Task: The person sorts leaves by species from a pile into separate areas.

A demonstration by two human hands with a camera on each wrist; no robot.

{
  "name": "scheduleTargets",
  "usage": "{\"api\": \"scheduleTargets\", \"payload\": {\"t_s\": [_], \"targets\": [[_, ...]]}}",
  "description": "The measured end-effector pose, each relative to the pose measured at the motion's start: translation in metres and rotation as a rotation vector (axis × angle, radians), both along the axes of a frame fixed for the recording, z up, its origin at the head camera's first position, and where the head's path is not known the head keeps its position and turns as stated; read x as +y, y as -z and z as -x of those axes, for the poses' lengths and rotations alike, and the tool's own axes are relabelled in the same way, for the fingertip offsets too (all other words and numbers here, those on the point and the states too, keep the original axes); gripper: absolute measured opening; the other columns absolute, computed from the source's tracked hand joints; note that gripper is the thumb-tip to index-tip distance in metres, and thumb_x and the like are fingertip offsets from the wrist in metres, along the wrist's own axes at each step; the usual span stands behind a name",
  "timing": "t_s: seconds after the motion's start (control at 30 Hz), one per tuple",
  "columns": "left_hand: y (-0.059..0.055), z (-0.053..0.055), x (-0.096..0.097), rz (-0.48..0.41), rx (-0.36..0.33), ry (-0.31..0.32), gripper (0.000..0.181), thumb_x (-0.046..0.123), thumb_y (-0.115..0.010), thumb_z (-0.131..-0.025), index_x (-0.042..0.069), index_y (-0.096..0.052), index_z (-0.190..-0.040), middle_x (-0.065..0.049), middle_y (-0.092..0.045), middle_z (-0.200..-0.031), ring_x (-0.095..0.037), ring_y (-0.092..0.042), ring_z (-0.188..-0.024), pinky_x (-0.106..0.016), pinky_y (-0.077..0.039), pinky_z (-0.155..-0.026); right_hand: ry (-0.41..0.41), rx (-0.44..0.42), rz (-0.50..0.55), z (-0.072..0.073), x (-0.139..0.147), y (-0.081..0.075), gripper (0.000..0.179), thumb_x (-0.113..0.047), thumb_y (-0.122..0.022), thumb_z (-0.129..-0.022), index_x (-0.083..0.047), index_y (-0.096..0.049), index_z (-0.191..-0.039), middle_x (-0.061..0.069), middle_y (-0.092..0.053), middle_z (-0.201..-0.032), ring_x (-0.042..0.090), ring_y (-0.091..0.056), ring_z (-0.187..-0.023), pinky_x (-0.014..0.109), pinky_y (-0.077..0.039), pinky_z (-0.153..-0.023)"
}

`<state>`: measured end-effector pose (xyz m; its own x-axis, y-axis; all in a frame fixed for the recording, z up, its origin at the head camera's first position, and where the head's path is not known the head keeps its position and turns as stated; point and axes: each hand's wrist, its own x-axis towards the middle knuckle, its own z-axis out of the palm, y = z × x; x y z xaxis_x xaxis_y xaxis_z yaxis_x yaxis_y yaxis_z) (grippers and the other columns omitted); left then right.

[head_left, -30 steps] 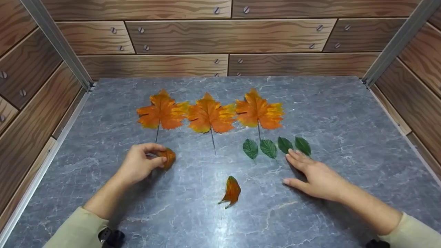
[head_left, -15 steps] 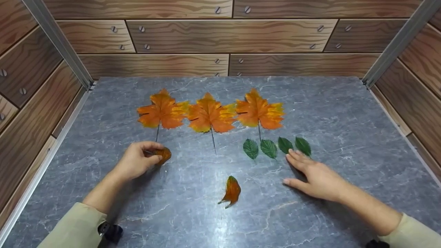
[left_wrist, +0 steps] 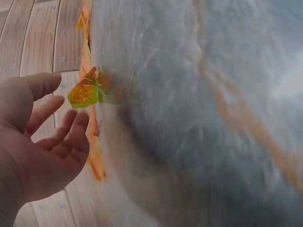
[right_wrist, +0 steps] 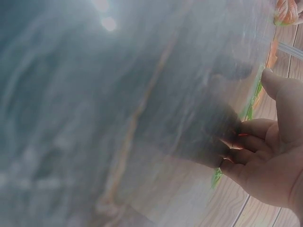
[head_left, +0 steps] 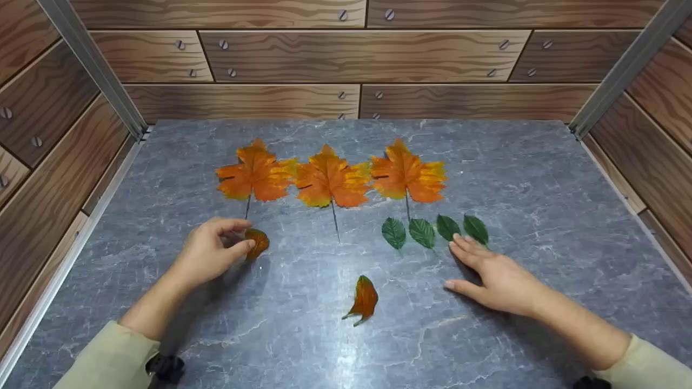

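Observation:
My left hand (head_left: 211, 251) is beside a small brown-orange leaf (head_left: 257, 243) that sits on the grey table below the left maple leaf's stem. Its thumb tip overlaps the leaf's edge in the head view. In the left wrist view, the thumb and fingers are spread apart with the leaf (left_wrist: 84, 93) just beyond them. My right hand (head_left: 494, 275) rests flat on the table, its fingertips at the lower edge of a green leaf (head_left: 447, 227). Another green leaf (head_left: 476, 229) is right by those fingers. A curled brown-orange leaf (head_left: 364, 300) lies between the hands.
Three orange maple leaves (head_left: 331, 181) with dark stems form a row across the table (head_left: 303, 346). Two more green leaves (head_left: 393, 233) lie left of the right hand. Wood-patterned walls (head_left: 281, 56) and metal posts (head_left: 100, 70) enclose the table.
The left hand has carried the small brown-orange leaf slightly left and away from me, then loosened its fingers from it. The right hand has stayed in place.

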<state>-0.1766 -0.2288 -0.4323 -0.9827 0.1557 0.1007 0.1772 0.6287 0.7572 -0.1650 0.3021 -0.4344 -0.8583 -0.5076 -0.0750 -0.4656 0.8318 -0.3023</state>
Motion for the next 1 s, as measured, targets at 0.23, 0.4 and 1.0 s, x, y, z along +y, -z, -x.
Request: {"api": "scheduleTargets", "payload": {"t_s": [0.23, 0.4, 1.0], "targets": [[-0.002, -0.013, 0.002, 0.457, 0.285, 0.168, 0.059, 0.029, -0.087, -0.090, 0.005, -0.069, -0.140, -0.019, -0.062, -0.145, -0.044, -0.059, -0.132, -0.066, -0.047, -0.106, -0.006, -0.002, -0.002, 0.002, 0.000, 0.000, 0.089, -0.064, -0.059, -0.102, 0.002, -0.042, -0.160, 0.019, -0.032, -0.169, 0.043, -0.033, -0.154, 0.063, -0.032, -0.119], [-0.001, -0.023, 0.000, 0.728, 0.392, 0.316, 0.078, 0.057, -0.081, -0.089, 0.009, -0.064, -0.149, -0.016, -0.055, -0.156, -0.044, -0.046, -0.146, -0.067, -0.045, -0.106, -0.001, -0.014, -0.005, 0.002, 0.000, -0.001, 0.090, -0.065, -0.059, -0.102, 0.001, -0.042, -0.161, 0.019, -0.031, -0.169, 0.043, -0.032, -0.154, 0.063, -0.032, -0.119], [0.005, -0.034, 0.004, 0.910, 0.260, 0.337, 0.106, 0.090, -0.054, -0.086, 0.009, -0.058, -0.154, -0.017, -0.049, -0.160, -0.046, -0.043, -0.148, -0.070, -0.036, -0.113, 0.004, -0.005, -0.010, -0.001, 0.000, -0.001, 0.090, -0.065, -0.059, -0.102, 0.001, -0.042, -0.161, 0.018, -0.032, -0.169, 0.042, -0.033, -0.154, 0.063, -0.033, -0.118]]}}
